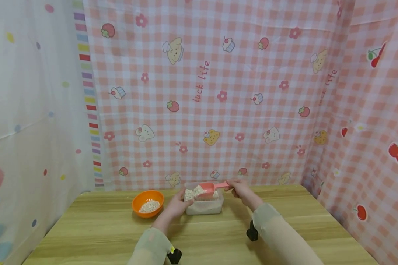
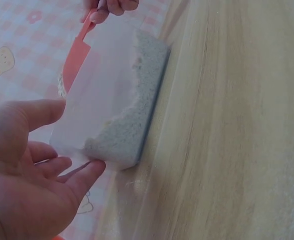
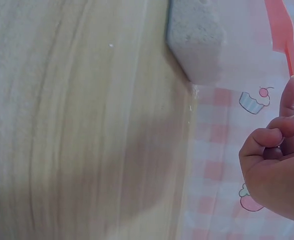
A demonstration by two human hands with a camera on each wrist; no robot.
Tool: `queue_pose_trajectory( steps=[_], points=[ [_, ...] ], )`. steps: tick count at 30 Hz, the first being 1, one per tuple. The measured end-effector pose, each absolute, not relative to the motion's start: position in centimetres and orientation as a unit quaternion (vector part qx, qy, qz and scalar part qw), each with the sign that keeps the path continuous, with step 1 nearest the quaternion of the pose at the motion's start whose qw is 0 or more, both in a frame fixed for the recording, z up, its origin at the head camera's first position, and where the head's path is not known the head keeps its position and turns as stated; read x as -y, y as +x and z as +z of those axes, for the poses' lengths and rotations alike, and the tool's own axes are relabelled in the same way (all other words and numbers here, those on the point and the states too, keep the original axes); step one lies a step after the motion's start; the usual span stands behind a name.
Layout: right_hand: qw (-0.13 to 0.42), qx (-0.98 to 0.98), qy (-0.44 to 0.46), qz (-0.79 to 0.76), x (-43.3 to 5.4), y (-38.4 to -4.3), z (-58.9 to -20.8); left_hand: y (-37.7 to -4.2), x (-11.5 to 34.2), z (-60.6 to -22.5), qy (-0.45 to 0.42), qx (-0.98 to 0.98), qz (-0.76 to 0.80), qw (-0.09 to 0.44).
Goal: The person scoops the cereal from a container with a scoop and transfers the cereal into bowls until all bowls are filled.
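A clear plastic container [image 1: 203, 210] of pale flakes, which look like oats, stands near the table's back edge. My left hand [image 1: 177, 204] grips its left end, the thumb [image 2: 46, 113] by the rim and the fingertips [image 2: 94, 170] against the end wall. With my right hand [image 1: 243, 191] I hold a pink scoop [image 1: 209, 188] by its handle, coming in from the right. The scoop's bowl is tilted over the container's opening, with flakes at its left-hand lip. To the left sits an orange bowl [image 1: 136, 199] with a small heap of flakes [image 1: 150, 206].
The wood-grain table [image 1: 215, 239] runs back to a pink checked curtain [image 1: 192, 154]. Another checked curtain [image 1: 358, 176] hangs along the right side, and a white one [image 1: 33, 154] on the left. A few crumbs [image 3: 190, 108] lie by the container's corner.
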State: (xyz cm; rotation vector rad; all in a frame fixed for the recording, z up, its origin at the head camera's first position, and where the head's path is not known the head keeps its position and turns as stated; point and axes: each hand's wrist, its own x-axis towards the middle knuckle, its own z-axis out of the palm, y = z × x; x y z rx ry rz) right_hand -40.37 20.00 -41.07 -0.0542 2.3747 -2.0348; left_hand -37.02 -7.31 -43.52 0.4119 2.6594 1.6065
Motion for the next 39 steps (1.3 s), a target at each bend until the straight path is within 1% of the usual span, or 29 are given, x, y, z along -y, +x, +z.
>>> queue_pose_trajectory(
  steps=[6,21,30,34,39],
  points=[
    [0.002,-0.747,-0.020,-0.664,-20.3,-40.5,-40.4,-37.1,7.5,-43.2,0.119,-0.848,0.516,0.021],
    [0.004,-0.744,-0.011,-0.668,-20.4,-40.5,-39.7,-37.0,7.6,-43.1,0.111,-0.829,0.547,0.032],
    [0.005,-0.739,-0.021,-0.673,-19.7,-40.5,-39.1,-37.3,8.5,-42.4,0.114,-0.835,0.538,0.011],
    [0.014,-0.733,-0.018,-0.680,-19.3,-40.5,-38.8,-37.3,9.4,-41.7,0.105,-0.832,0.545,0.004],
    [0.022,-0.734,-0.027,-0.678,-18.6,-40.8,-38.5,-37.5,10.5,-41.1,0.099,-0.836,0.539,-0.016]
  ],
)
